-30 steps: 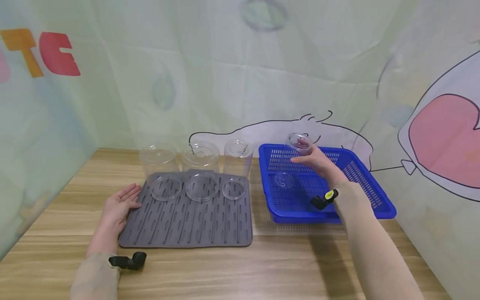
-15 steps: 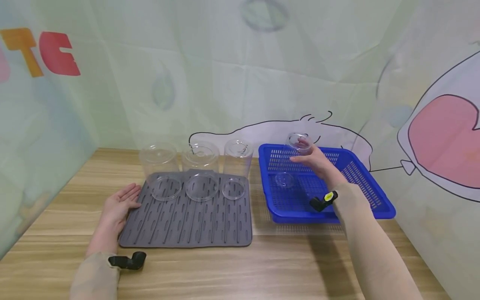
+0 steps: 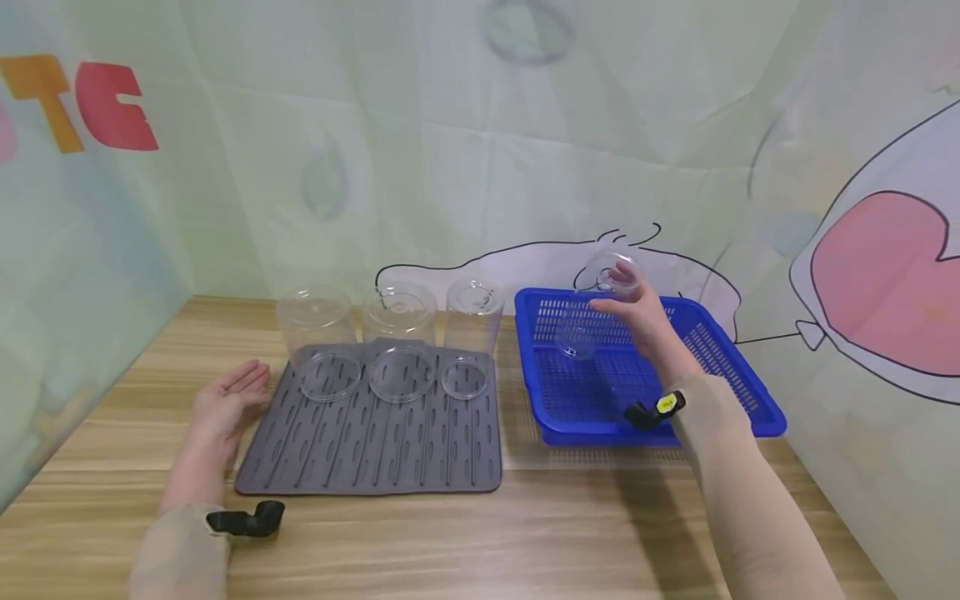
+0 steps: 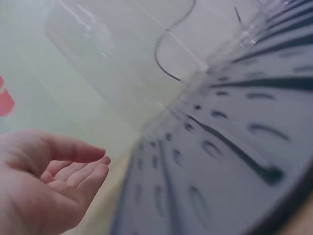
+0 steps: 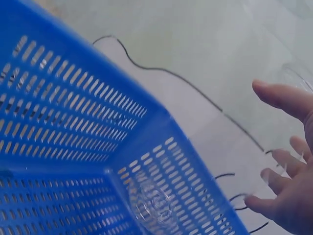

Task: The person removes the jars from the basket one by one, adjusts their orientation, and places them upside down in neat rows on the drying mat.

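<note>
My right hand [image 3: 647, 323] grips a clear plastic cup [image 3: 592, 310] over the back left of the blue basket [image 3: 660, 429]. The cup leans, its upper end to the right and its lower end inside the basket's outline. In the right wrist view the thumb and fingers spread around the see-through cup [image 5: 154, 208], whose edges are hard to make out. My left hand [image 3: 219, 412] lies just left of the grey ridged mat [image 3: 375, 450], holding nothing, its fingers extended and together. Three clear cups stand in a row at the mat's back: a wide cup [image 3: 318, 329], another wide cup [image 3: 400, 325] and a narrower cup [image 3: 474, 321].
The wooden table [image 3: 450, 542] carries the mat at left and the slotted basket at right. A printed cloth backdrop [image 3: 420, 167] rises behind the cups and basket. Dark wrist cameras sit on both sleeves.
My right hand has lifted the cup slightly up and to the right, tilting it more. My left hand has shifted a little left, away from the mat's edge.
</note>
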The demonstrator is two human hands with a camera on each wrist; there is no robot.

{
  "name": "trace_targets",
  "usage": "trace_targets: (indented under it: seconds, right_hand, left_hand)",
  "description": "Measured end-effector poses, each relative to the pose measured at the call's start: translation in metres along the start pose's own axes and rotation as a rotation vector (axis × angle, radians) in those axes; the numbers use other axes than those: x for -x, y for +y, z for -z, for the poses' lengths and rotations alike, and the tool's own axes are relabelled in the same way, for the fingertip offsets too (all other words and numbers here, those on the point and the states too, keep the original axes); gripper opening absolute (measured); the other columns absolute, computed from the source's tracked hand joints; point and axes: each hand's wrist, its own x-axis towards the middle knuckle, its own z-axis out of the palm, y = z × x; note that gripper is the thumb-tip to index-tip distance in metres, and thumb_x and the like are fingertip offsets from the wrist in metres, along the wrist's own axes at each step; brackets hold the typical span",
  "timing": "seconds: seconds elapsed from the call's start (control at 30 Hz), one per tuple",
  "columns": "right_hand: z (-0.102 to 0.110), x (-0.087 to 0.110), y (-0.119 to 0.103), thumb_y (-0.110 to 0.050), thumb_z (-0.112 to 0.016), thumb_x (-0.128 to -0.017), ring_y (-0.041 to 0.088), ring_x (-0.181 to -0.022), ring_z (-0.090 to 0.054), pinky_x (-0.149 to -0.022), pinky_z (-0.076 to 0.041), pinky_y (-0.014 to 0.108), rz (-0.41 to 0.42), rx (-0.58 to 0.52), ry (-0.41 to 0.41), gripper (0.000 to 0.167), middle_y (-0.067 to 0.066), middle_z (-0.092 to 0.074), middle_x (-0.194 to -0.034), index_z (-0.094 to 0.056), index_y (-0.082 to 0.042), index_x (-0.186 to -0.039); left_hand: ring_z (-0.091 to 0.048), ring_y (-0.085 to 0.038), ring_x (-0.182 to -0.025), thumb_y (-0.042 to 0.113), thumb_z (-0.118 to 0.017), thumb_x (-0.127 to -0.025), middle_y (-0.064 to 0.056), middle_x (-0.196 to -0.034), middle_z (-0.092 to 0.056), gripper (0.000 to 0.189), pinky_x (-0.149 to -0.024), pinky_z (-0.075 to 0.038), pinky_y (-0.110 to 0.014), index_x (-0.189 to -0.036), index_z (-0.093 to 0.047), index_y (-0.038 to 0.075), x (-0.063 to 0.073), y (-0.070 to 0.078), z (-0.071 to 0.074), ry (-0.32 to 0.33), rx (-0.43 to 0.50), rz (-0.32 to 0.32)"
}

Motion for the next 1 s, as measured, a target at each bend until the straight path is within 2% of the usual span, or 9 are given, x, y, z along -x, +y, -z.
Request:
trace_targets:
  seconds: [0.03, 0.1, 0.17, 0.37, 0.5, 0.67, 0.83, 0.93, 1.0]
  right_hand:
    - [0.0, 0.001, -0.002, -0.004, -0.069, -0.087, 0.034, -0.147, -0.026, -0.122, -0.02, 0.055, 0.007, -0.005, 0.014, 0.084, 0.017, -0.028, -0.159, -0.021, -0.01, -0.155]
    - [-0.001, 0.004, -0.006, -0.003, -0.069, -0.086, 0.033, -0.147, -0.027, -0.123, -0.02, 0.052, 0.023, -0.017, 0.041, 0.084, 0.017, -0.029, -0.159, -0.022, -0.01, -0.155]
    - [-0.002, 0.007, -0.01, -0.001, -0.07, -0.084, 0.032, -0.147, -0.028, -0.123, -0.021, 0.051, 0.047, -0.024, 0.066, 0.084, 0.016, -0.03, -0.159, -0.024, -0.01, -0.155]
    - [-0.01, 0.02, -0.03, 0.002, -0.072, -0.079, 0.03, -0.144, -0.032, -0.12, -0.026, 0.05, 0.156, -0.018, 0.15, 0.082, 0.014, -0.037, -0.155, -0.034, -0.011, -0.15]
    - [-0.02, 0.032, -0.05, 0.0, -0.077, -0.075, 0.027, -0.14, -0.036, -0.116, -0.033, 0.05, 0.248, 0.035, 0.221, 0.081, 0.009, -0.045, -0.15, -0.04, -0.012, -0.147]
    - [-0.036, 0.048, -0.072, -0.005, -0.085, -0.068, 0.025, -0.132, -0.045, -0.107, -0.042, 0.05, 0.42, 0.184, 0.325, 0.082, 0.008, -0.054, -0.142, -0.048, -0.009, -0.141]
    - [-0.058, 0.063, -0.089, -0.006, -0.09, -0.06, 0.028, -0.12, -0.052, -0.099, -0.048, 0.051, 0.621, 0.319, 0.403, 0.084, 0.015, -0.059, -0.131, -0.055, -0.005, -0.136]
    - [-0.073, 0.071, -0.094, -0.008, -0.09, -0.058, 0.031, -0.12, -0.052, -0.104, -0.041, 0.052, 0.699, 0.411, 0.418, 0.085, 0.016, -0.06, -0.13, -0.056, -0.007, -0.136]
    - [-0.083, 0.078, -0.097, -0.011, -0.09, -0.06, 0.033, -0.122, -0.05, -0.105, -0.035, 0.055, 0.734, 0.481, 0.418, 0.083, 0.015, -0.059, -0.131, -0.056, -0.009, -0.136]
  left_hand:
    - [-0.067, 0.007, -0.085, -0.023, -0.049, -0.086, 0.019, -0.09, -0.071, 0.063, -0.078, -0.056, -0.011, -0.141, -0.048, 0.007, 0.001, 0.003, -0.001, 0.002, 0.056, -0.024]
    - [-0.068, 0.004, -0.083, -0.025, -0.048, -0.086, 0.015, -0.087, -0.073, 0.052, -0.075, -0.057, -0.011, -0.117, -0.065, 0.014, 0.005, 0.012, -0.004, 0.017, 0.12, -0.076]
    - [-0.069, 0.003, -0.082, -0.025, -0.05, -0.086, 0.012, -0.087, -0.074, 0.049, -0.074, -0.057, -0.011, -0.095, -0.069, 0.019, 0.009, 0.021, -0.008, 0.043, 0.169, -0.126]
    - [-0.071, -0.002, -0.086, -0.024, -0.052, -0.085, 0.004, -0.091, -0.075, 0.043, -0.074, -0.057, -0.012, -0.1, -0.07, 0.013, 0.028, 0.052, -0.026, 0.104, 0.315, -0.275]
    - [-0.072, -0.007, -0.09, -0.024, -0.051, -0.086, -0.002, -0.096, -0.075, 0.041, -0.077, -0.058, -0.014, -0.105, -0.069, 0.007, 0.041, 0.071, -0.042, 0.085, 0.36, -0.373]
    - [-0.071, -0.008, -0.099, -0.019, -0.058, -0.085, -0.003, -0.106, -0.074, 0.04, -0.082, -0.057, -0.016, -0.115, -0.069, 0.006, 0.058, 0.085, -0.066, 0.003, 0.302, -0.453]
    - [-0.065, -0.006, -0.11, -0.016, -0.061, -0.086, 0.002, -0.119, -0.068, 0.048, -0.087, -0.055, -0.015, -0.129, -0.06, 0.006, 0.072, 0.087, -0.096, -0.1, 0.125, -0.538]
    - [-0.059, -0.005, -0.118, -0.013, -0.062, -0.087, 0.004, -0.128, -0.062, 0.056, -0.092, -0.052, -0.012, -0.139, -0.051, 0.005, 0.076, 0.084, -0.113, -0.147, -0.018, -0.556]
    - [-0.054, -0.005, -0.122, -0.01, -0.065, -0.087, 0.005, -0.133, -0.058, 0.062, -0.096, -0.049, -0.012, -0.143, -0.045, 0.005, 0.078, 0.081, -0.124, -0.167, -0.11, -0.54]
